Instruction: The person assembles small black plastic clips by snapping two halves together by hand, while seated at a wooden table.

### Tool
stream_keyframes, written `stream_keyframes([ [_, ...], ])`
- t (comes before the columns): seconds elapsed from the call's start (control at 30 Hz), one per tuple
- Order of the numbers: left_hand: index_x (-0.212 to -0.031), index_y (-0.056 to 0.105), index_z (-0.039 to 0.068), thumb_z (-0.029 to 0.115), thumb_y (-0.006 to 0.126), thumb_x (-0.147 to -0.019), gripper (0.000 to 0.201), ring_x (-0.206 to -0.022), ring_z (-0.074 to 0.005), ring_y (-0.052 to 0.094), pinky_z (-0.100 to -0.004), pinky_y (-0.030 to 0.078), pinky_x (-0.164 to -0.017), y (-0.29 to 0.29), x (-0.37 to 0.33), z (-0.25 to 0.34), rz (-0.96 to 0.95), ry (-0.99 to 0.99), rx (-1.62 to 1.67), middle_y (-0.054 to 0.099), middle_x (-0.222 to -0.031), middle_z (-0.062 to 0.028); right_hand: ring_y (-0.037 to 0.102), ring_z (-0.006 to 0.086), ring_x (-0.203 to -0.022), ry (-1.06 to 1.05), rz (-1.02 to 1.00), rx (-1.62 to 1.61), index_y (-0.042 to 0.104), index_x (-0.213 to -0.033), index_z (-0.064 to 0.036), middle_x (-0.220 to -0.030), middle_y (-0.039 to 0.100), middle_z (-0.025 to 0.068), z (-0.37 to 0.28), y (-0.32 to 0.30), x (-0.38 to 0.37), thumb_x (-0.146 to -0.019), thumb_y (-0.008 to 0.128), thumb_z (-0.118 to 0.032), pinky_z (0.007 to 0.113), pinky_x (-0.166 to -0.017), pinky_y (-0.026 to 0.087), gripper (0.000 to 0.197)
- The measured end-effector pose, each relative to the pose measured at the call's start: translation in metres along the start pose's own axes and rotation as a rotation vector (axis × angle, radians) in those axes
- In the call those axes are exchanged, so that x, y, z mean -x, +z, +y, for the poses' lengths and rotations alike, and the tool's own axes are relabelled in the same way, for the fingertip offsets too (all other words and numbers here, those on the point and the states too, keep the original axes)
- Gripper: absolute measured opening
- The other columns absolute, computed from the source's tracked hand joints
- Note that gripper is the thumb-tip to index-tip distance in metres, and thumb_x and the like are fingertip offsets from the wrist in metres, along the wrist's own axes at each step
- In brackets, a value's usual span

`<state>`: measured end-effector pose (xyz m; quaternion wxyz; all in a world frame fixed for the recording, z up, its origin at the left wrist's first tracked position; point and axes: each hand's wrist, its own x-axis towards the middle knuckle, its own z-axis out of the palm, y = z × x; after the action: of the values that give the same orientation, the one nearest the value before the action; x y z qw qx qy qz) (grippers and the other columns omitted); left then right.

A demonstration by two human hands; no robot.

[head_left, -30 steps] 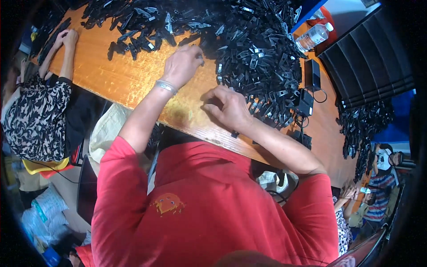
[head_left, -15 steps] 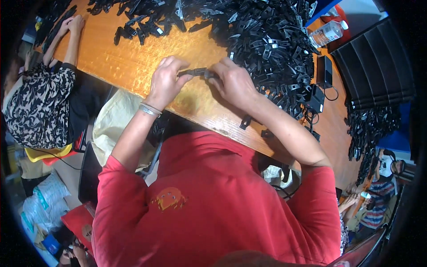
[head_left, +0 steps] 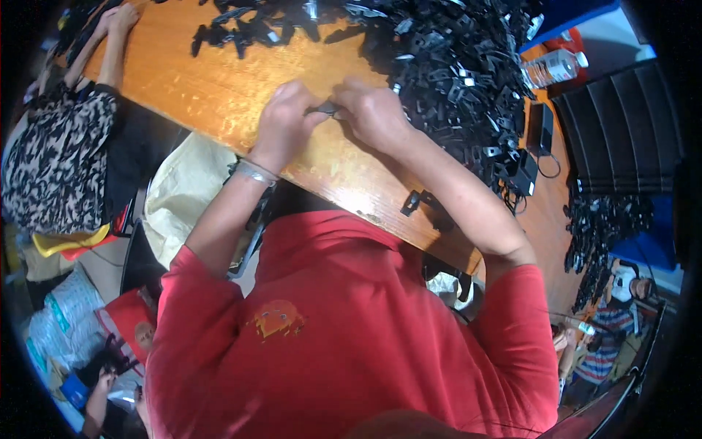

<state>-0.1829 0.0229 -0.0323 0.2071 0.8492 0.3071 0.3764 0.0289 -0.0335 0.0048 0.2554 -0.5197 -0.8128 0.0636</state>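
Between my two hands, just above the wooden table (head_left: 219,95), is a small black plastic part (head_left: 326,108), mostly covered by fingers. My left hand (head_left: 287,124) pinches its left end, a bracelet on that wrist. On the other end, the fingers of my right hand (head_left: 371,113) are closed. Its exact shape is hidden. Right of my right hand spreads a large heap of black plastic clip-like parts (head_left: 461,95). A loose black part (head_left: 414,203) lies under my right forearm, close to the table's front edge.
A clear plastic bottle (head_left: 550,69) and black boxes with cables (head_left: 540,128) stand beyond the heap. A black ribbed panel (head_left: 621,132) rises at the right. At the far left, another person's hands (head_left: 121,18) rest on the table. A pale sack (head_left: 186,190) hangs below its edge.
My hands have drawn closer together around the black part, which now shows less between them. The whole view has shifted slightly.
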Motion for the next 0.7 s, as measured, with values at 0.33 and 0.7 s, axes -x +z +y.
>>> stream_keyframes([
  [0.33, -0.100, 0.074, 0.004, 0.015, 0.085, -0.087, 0.020, -0.101, -0.0373, 0.066, -0.0462, 0.054, -0.088, -0.027, 0.047, 0.033, -0.017, -0.063, -0.010, 0.067, -0.100, -0.0136, 0.076, 0.0378, -0.087, 0.052, -0.167, -0.013, 0.080, -0.113, -0.0087, -0.107, 0.073, 0.0121, -0.037, -0.023, 0.028, -0.090, 0.085, -0.019, 0.047, -0.075, 0.062, 0.025],
  [0.7, -0.109, 0.075, 0.005, 0.012, 0.084, -0.087, 0.024, -0.102, -0.0375, 0.072, -0.0463, 0.058, -0.092, -0.081, 0.221, -0.069, 0.243, -0.703, -0.310, 0.073, -0.108, -0.0178, 0.076, 0.0360, -0.086, -0.039, -0.236, 0.025, 0.076, -0.120, -0.0107, -0.108, 0.071, 0.0117, -0.040, -0.071, 0.081, -0.096, 0.078, -0.011, 0.044, -0.073, 0.064, 0.024],
])
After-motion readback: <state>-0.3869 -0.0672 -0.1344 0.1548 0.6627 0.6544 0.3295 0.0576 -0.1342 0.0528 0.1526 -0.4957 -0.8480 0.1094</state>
